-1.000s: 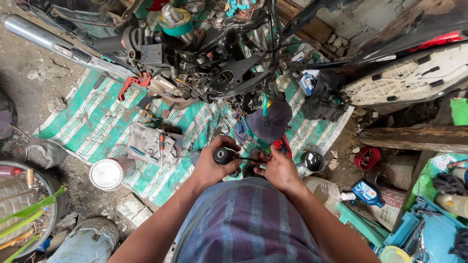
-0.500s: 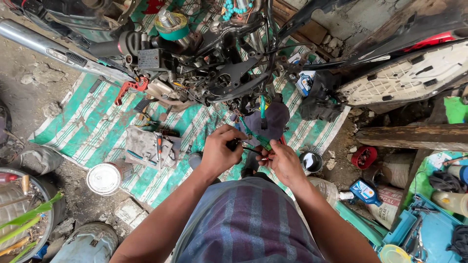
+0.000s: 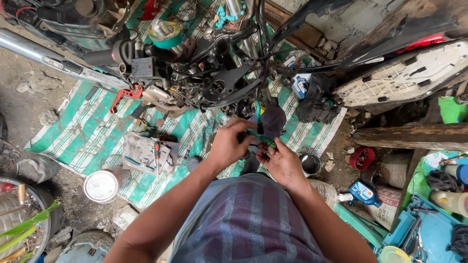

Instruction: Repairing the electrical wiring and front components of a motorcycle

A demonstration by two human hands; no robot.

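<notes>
Both hands have risen toward the stripped motorcycle frame (image 3: 219, 83): left hand (image 3: 229, 146) now grasping a green-handled tool (image 3: 261, 139), right hand (image 3: 282, 165) curled beneath it, grip unclear, above the green-striped mat (image 3: 83, 136).

A worker is wearing a short-sleeved plaid shirt (image 3: 248, 224) in grey-blue crossed by broad maroon bands and thin pale lines; both forearms are showing bare, without watch, rings or gloves.
</notes>
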